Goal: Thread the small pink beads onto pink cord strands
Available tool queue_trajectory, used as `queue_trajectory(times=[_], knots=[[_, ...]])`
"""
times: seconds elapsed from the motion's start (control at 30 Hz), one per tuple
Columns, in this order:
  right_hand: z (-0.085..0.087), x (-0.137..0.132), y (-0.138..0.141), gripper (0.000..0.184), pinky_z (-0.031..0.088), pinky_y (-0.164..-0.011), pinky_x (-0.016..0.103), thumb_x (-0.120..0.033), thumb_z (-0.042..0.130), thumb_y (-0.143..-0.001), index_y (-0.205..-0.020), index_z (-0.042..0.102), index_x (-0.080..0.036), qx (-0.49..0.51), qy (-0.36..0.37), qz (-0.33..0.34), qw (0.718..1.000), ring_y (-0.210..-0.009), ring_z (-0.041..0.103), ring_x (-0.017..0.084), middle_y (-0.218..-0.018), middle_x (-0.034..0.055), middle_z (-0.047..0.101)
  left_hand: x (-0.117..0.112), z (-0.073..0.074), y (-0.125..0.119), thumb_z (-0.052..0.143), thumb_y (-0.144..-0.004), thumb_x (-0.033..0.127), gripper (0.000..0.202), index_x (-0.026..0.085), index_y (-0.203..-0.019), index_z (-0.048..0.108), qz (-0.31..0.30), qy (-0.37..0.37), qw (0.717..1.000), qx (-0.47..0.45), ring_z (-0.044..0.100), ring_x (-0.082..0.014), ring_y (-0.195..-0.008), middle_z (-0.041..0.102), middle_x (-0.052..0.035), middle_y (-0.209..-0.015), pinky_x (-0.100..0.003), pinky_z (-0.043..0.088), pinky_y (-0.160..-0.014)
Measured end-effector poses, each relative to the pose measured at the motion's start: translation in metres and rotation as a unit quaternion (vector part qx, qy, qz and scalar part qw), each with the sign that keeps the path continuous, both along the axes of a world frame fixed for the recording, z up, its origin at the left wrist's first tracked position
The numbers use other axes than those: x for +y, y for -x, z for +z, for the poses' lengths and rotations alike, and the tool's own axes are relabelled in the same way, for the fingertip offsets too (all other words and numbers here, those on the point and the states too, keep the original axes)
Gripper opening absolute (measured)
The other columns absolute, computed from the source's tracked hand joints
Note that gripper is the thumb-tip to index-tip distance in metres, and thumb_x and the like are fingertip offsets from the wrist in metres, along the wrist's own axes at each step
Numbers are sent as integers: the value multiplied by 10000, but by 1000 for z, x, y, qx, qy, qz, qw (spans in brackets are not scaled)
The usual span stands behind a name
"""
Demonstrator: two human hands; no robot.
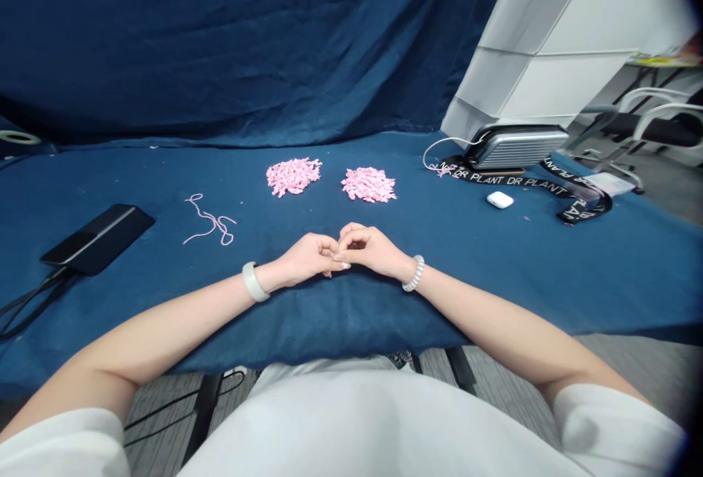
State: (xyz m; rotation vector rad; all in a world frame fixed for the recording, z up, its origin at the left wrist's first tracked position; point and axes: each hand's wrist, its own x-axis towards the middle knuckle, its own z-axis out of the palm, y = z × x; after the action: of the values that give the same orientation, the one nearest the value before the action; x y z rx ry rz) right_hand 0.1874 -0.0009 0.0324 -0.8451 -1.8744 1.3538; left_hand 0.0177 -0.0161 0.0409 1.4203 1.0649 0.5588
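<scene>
While the left hand (307, 258) and right hand (378, 250) meet, fingers pinched nearly closed, any held piece too small to tell, two pink piles (367, 185) sit beyond; a careless forward reach could scatter them.

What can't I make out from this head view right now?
- Head view: whether the left hand and right hand pinch anything; their own fingers cover the spot.
- Head view: single pieces in the left pink pile and right pink pile; too small and overlapping.
- Head view: where the black cables lead; the left edge cuts them off.
- Head view: the whole chair; blurred, cut by the right edge.
</scene>
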Motion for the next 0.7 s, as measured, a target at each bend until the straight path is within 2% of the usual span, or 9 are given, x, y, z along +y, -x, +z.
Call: queue_trajectory(times=[0.07,0.13,0.23,0.37,0.5,0.7], knots=[[2,-1,0,355,394,-629,189,-402,689,-636,-778,529,-119,-1,27,-3,1000,-663,462,55,-757,0,504,-1,0,0,721,-585,298,285,90,-673,547,-2,1,1000,-8,504,-39,-524,545,11,-591,-167,448,-527],[3,0,1,371,379,-593,179,-448,621,-700,-805,470,-126,-7,36,-17,999,-626,446,53,-713,-10,497,-1,1,0,710,-604,300,279,91,-687,545,2,2,999,-32,516,-41,-528,566,0,-623,-166,451,-523],[6,2,-1,407,357,-608,182,-505,403,-837,-734,465,-116,-65,-16,-27,997,-615,425,52,-675,-2,490,-2,0,0,691,-637,312,275,92,-710,542,16,-9,997,-71,517,-39,-508,571,-2,-628,-162,449,-509],[10,4,-6,555,341,-653,198,-551,254,-875,-669,507,-102,-153,-52,4,987,-632,432,60,-679,14,520,-4,-4,-1,675,-659,327,279,90,-730,546,39,-34,996,-74,519,-46,-476,564,-1,-589,-169,460,-487],[9,3,-7,570,331,-643,194,-555,235,-876,-666,502,-97,-157,-36,37,986,-634,421,60,-679,14,515,-6,-6,-2,670,-664,345,289,88,-747,566,44,-59,995,-65,537,-50,-490,603,-24,-655,-179,486,-492],[6,7,-8,421,304,-591,171,-459,403,-843,-655,492,-94,-151,-26,50,987,-601,383,46,-633,-7,467,-10,-4,-2,670,-670,321,259,84,-739,594,37,-76,995,-60,551,-51,-495,600,-14,-618,-157,484,-494]])
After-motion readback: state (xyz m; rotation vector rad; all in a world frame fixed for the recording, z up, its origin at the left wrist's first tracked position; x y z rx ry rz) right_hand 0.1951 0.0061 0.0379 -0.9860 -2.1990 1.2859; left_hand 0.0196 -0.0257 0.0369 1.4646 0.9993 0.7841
